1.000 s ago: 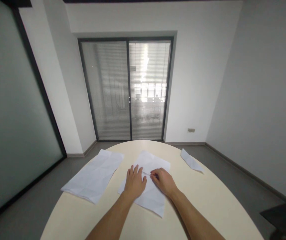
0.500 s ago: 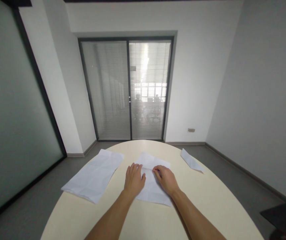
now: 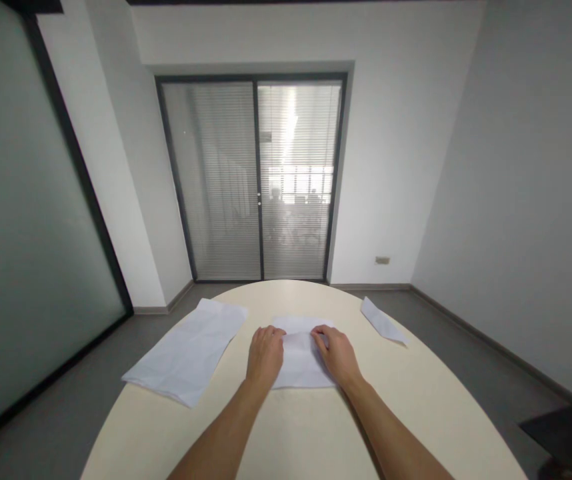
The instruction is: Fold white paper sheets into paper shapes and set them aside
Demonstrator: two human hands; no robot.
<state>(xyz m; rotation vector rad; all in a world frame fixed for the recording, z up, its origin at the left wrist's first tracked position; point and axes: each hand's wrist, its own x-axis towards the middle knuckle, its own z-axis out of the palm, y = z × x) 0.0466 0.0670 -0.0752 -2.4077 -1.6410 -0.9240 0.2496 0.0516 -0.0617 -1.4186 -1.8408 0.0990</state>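
A white sheet of paper (image 3: 302,363) with a raised crease across it lies on the table between my hands. My left hand (image 3: 266,353) grips its left side, fingertips curled in at the crease. On the other side my right hand (image 3: 337,353) pinches the sheet near the same crease, thumb and forefinger together. The paper's far part shows beyond my fingers, and its near edge runs almost level. Parts of both side edges are hidden under my hands.
To the left, a stack of creased white paper (image 3: 191,353) overhangs the edge of the round cream table (image 3: 296,433). A small folded paper (image 3: 383,323) lies at the right rim. A dark flat object (image 3: 566,433) stands at the lower right, beyond the table.
The middle sheet has turned from a slant to nearly straight, and its near edge has moved away from me. My left thumb has drawn in, and my right hand has shifted slightly right.
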